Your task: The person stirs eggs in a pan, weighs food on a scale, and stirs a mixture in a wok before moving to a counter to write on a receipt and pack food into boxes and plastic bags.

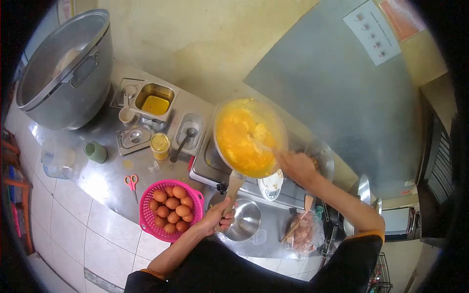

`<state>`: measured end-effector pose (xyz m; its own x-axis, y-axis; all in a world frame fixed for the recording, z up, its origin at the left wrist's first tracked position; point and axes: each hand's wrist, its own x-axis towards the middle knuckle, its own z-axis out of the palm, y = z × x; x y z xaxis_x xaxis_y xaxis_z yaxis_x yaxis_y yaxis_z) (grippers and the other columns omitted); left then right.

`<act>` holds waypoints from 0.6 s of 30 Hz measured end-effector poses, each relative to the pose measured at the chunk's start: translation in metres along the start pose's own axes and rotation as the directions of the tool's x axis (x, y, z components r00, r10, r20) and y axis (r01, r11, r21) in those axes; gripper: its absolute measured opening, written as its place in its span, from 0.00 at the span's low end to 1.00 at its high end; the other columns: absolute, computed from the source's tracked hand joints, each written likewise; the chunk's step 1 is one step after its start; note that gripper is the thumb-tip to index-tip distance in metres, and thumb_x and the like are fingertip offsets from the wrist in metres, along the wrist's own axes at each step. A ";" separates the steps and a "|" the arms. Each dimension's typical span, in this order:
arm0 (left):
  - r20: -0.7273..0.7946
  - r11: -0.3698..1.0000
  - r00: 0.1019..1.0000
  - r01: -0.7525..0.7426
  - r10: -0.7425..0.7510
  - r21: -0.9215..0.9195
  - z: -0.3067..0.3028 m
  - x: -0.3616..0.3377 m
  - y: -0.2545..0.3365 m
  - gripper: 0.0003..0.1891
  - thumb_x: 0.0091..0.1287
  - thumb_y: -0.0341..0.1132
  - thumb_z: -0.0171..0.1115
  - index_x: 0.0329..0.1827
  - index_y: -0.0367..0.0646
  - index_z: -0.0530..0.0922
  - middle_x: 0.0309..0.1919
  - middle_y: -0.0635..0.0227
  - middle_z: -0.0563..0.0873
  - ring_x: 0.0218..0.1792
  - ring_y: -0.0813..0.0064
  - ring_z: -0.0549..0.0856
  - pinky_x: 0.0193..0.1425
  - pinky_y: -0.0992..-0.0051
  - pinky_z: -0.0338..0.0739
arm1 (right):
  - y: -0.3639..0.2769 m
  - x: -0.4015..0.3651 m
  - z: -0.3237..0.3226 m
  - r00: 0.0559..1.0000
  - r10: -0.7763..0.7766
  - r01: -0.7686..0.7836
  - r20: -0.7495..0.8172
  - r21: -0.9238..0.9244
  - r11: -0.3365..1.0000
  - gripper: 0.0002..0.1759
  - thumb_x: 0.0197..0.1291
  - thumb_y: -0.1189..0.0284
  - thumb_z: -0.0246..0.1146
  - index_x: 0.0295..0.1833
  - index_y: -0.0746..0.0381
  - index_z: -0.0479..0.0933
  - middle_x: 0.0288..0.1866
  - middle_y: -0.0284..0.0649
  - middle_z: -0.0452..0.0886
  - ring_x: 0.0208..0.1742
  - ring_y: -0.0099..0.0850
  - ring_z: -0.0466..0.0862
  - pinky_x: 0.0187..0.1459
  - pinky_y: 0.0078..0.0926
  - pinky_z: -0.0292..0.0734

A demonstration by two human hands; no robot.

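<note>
My left hand (pixel 218 215) is wrapped around the wooden handle (pixel 234 187) of a pan (pixel 277 128). The pan is held tilted above the stove and contains runny, partly set yellow egg (pixel 239 132). In my right hand (pixel 297 168) is a pale spatula (pixel 261 145), closed in my fingers, its far end in the egg. The spatula's tip is blurred and partly covered by egg. Below the pan, a steel bowl (pixel 246 222) sits near my left hand, and a white kitchen scale (pixel 270 186) stands closer to my right forearm.
A pink basket (pixel 144 215) of brown eggs stands left of my left arm, near scissors (pixel 131 181). Behind are a steel container of oil (pixel 156 104), a ladle (pixel 183 144) and a large pot (pixel 93 93). Bagged raw meat (pixel 303 234) lies at right.
</note>
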<state>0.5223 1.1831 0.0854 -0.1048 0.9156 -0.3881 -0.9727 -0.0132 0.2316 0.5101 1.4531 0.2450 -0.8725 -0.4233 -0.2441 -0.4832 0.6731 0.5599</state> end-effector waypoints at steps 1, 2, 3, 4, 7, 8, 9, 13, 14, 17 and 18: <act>0.002 1.000 1.000 0.004 -0.004 -0.003 -0.001 0.000 -0.001 0.23 0.73 0.57 0.41 0.51 0.46 0.67 0.22 0.78 0.64 0.17 0.86 0.60 0.18 0.83 0.56 | 0.003 -0.009 -0.007 0.990 0.103 -0.109 0.099 0.058 0.992 0.19 0.53 0.74 0.57 0.53 0.65 0.73 0.30 0.39 0.76 0.25 0.30 0.82 0.24 0.26 0.78; 0.011 1.000 1.000 -0.010 0.010 -0.006 -0.001 0.000 -0.002 0.23 0.73 0.57 0.41 0.51 0.46 0.67 0.22 0.78 0.64 0.17 0.86 0.60 0.18 0.83 0.56 | 0.004 -0.018 -0.013 0.959 0.198 -0.223 0.202 0.104 0.969 0.21 0.54 0.73 0.57 0.55 0.65 0.72 0.30 0.38 0.76 0.24 0.29 0.82 0.22 0.25 0.77; 0.019 1.000 1.000 -0.023 0.023 -0.010 -0.002 0.001 -0.003 0.23 0.73 0.57 0.41 0.52 0.46 0.67 0.22 0.78 0.64 0.17 0.86 0.60 0.19 0.83 0.57 | 0.004 -0.027 -0.016 0.958 0.197 -0.223 0.207 0.106 0.969 0.21 0.54 0.73 0.57 0.55 0.65 0.72 0.30 0.38 0.76 0.24 0.29 0.82 0.22 0.25 0.77; 0.019 1.000 1.000 -0.020 0.020 -0.013 -0.002 0.001 -0.003 0.23 0.73 0.57 0.41 0.52 0.46 0.67 0.22 0.78 0.64 0.17 0.86 0.60 0.19 0.83 0.57 | 0.004 -0.037 -0.019 0.955 0.178 -0.209 0.236 0.113 0.971 0.23 0.54 0.73 0.57 0.57 0.64 0.71 0.31 0.38 0.76 0.24 0.29 0.82 0.21 0.25 0.77; 0.030 1.000 1.000 -0.006 0.006 -0.016 -0.001 0.001 -0.002 0.22 0.73 0.57 0.40 0.51 0.47 0.67 0.22 0.78 0.64 0.18 0.87 0.60 0.19 0.83 0.57 | -0.022 -0.051 -0.009 0.947 0.161 -0.200 0.277 0.118 0.973 0.24 0.54 0.73 0.57 0.59 0.64 0.69 0.32 0.38 0.77 0.24 0.30 0.83 0.20 0.26 0.77; 0.028 1.000 1.000 0.007 -0.006 -0.006 0.000 0.001 -0.001 0.22 0.73 0.57 0.40 0.51 0.47 0.67 0.22 0.77 0.64 0.18 0.86 0.59 0.19 0.83 0.57 | -0.032 -0.050 -0.003 0.943 0.165 -0.205 0.288 0.114 0.972 0.25 0.55 0.73 0.57 0.60 0.64 0.69 0.33 0.38 0.77 0.25 0.30 0.83 0.20 0.27 0.77; 0.027 1.000 0.999 0.019 -0.019 0.004 0.001 0.001 -0.001 0.22 0.74 0.57 0.39 0.51 0.48 0.67 0.22 0.77 0.63 0.18 0.86 0.59 0.19 0.83 0.57 | -0.040 -0.045 0.000 0.940 0.202 -0.238 0.273 0.105 0.966 0.24 0.56 0.73 0.56 0.60 0.64 0.68 0.33 0.39 0.78 0.27 0.31 0.84 0.22 0.26 0.79; 0.020 0.999 1.000 0.019 -0.020 0.042 0.002 0.001 0.000 0.21 0.74 0.57 0.39 0.50 0.48 0.66 0.22 0.77 0.63 0.18 0.86 0.59 0.19 0.83 0.56 | -0.051 -0.019 0.042 0.897 0.350 -0.382 0.271 0.071 0.922 0.24 0.57 0.73 0.55 0.61 0.64 0.68 0.36 0.41 0.78 0.28 0.31 0.84 0.24 0.25 0.80; 0.032 1.000 0.999 0.011 -0.012 0.028 0.003 0.000 0.000 0.21 0.74 0.57 0.39 0.50 0.48 0.66 0.22 0.77 0.63 0.18 0.86 0.59 0.19 0.83 0.56 | -0.052 -0.010 0.059 0.862 0.427 -0.449 0.273 0.021 0.893 0.25 0.57 0.73 0.55 0.62 0.64 0.67 0.38 0.44 0.78 0.29 0.32 0.85 0.25 0.25 0.81; 0.025 1.000 1.000 -0.003 0.003 0.005 0.004 0.000 -0.001 0.21 0.74 0.57 0.39 0.50 0.48 0.66 0.22 0.77 0.63 0.18 0.86 0.59 0.20 0.83 0.55 | -0.033 0.013 0.071 0.789 0.545 -0.577 0.283 0.038 0.816 0.26 0.57 0.74 0.55 0.63 0.62 0.67 0.43 0.48 0.78 0.29 0.34 0.85 0.26 0.27 0.82; 0.017 1.000 1.000 0.001 -0.001 -0.002 0.003 0.001 -0.003 0.21 0.74 0.57 0.39 0.50 0.48 0.66 0.22 0.78 0.63 0.18 0.86 0.59 0.20 0.83 0.55 | -0.024 0.017 0.073 0.745 0.592 -0.643 0.307 0.092 0.761 0.26 0.57 0.74 0.55 0.64 0.61 0.66 0.44 0.49 0.78 0.29 0.36 0.85 0.26 0.28 0.82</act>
<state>0.5254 1.1851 0.0872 -0.1006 0.9225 -0.3727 -0.9732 -0.0133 0.2298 0.5014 1.4743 0.1699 -0.9584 0.2695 -0.0937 0.1863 0.8397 0.5101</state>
